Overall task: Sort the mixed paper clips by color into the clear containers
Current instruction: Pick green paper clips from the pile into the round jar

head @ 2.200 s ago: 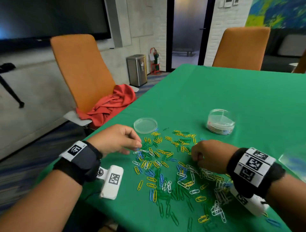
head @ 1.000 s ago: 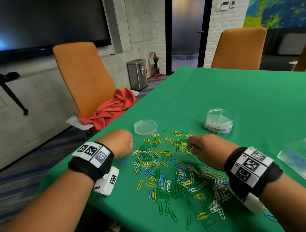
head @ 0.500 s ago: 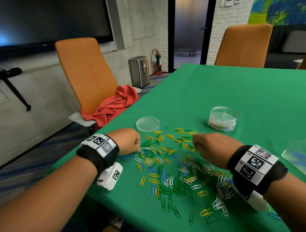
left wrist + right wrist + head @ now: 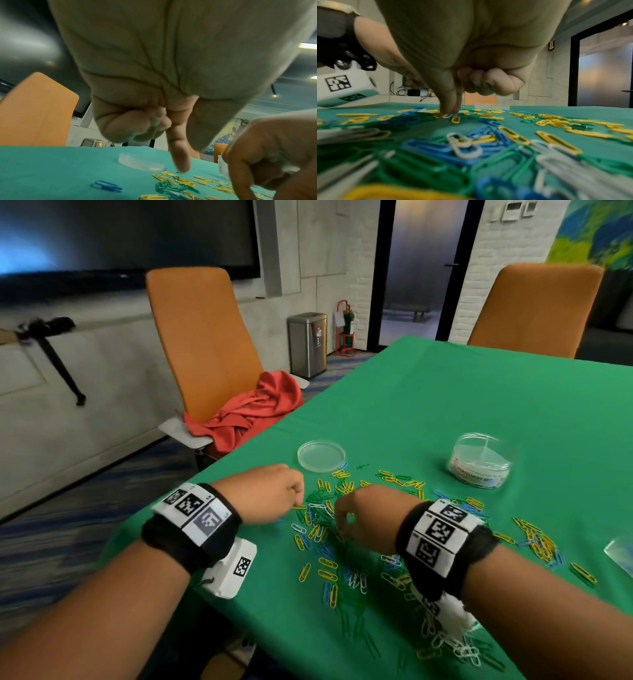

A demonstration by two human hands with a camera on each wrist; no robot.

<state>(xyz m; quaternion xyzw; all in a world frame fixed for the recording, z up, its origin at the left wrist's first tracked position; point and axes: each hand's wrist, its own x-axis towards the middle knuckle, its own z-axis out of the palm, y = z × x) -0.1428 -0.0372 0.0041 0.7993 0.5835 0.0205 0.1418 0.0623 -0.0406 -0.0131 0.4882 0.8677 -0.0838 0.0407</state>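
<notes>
Here the person leans over a green table (image 4: 462, 405), both hands low above a scatter of clips (image 4: 329, 542) in yellow, blue, green and white. The clips lie loose on the cloth, in a wide band from the middle of the table toward the near right edge.

The left hand (image 4: 263, 494) is at the left border of the clips. In its wrist view the index finger (image 4: 180, 155) points straight down, and its tip is close over the cloth next to some yellow clips; the other fingers are curled into the palm. It seems to hold nothing, but what the curled fingers may hide I cannot tell.

The right hand (image 4: 370, 515) is just beside it, over the thick part of the pile. Its thumb and index finger (image 4: 448, 100) come together, with their tips down on a white clip (image 4: 447, 116) among yellow ones. The remaining fingers are folded in. If the clip is really pinched or only touched, I cannot tell.

Behind the clips lies a flat clear lid (image 4: 321, 456), touching the far edge of the scatter. A clear round container (image 4: 479, 462) with a label stands further right, a little apart from the clips. An orange chair (image 4: 202, 337) with a red cloth (image 4: 253, 412) on its seat is at the left side of the table.
</notes>
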